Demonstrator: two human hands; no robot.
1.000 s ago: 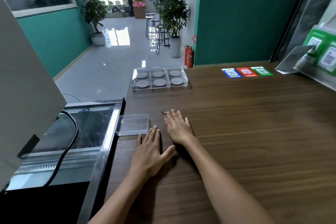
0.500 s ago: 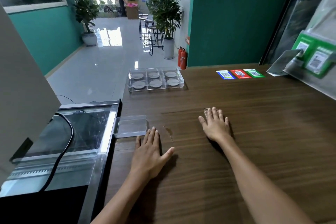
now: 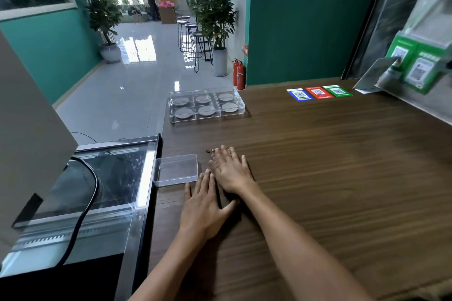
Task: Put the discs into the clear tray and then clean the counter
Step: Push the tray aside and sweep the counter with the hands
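The clear tray stands at the counter's far left edge, and each of its compartments holds one grey disc. My right hand lies flat, palm down, on the wooden counter, fingers apart, with small dark crumbs at its fingertips. My left hand rests flat just below and left of it, fingers nearly touching the right hand. Neither hand holds anything.
A small shallow clear box sits at the counter's left edge, just left of my hands. Blue, red and green QR cards lie at the back. A slanted panel with green QR signs rises on the right. A glass case sits below left.
My right hand swept out to the right half a second ago and has come back left, beside the left hand. The left hand has stayed put.
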